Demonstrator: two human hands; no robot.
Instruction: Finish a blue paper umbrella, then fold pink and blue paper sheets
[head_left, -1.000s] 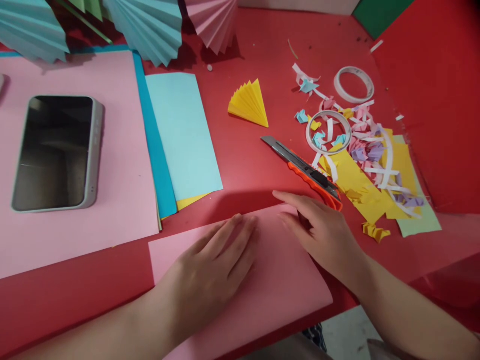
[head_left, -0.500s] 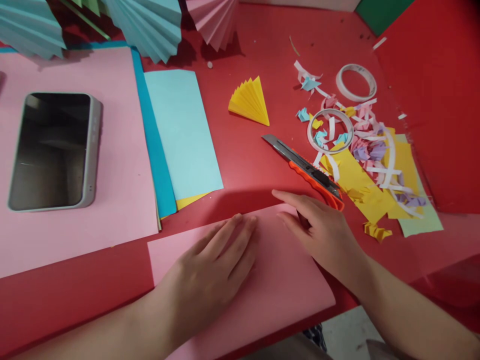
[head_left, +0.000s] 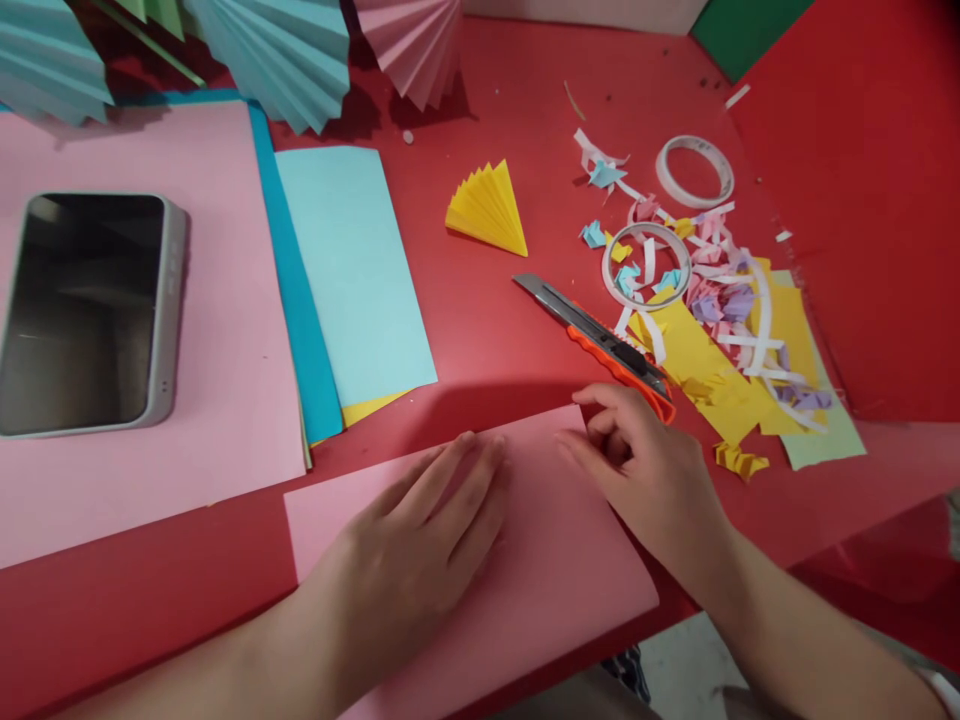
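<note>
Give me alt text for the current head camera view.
A person's left hand rests on a pink sheet on a red table, right hand at its far right corner. Beyond lie an orange knife, a yellow paper fan and scraps.

I'm at a red papercraft worktable (head_left: 472,320), as my pink sheet (head_left: 562,560), the pleated fans (head_left: 281,60), utility knife (head_left: 619,352), tape rings (head_left: 677,192) and coloured paper scraps (head_left: 697,355) show.

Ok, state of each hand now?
Left hand: open, palm down on pink paper.
Right hand: half curled at the paper's corner; whether it grips cannot be told.
</note>
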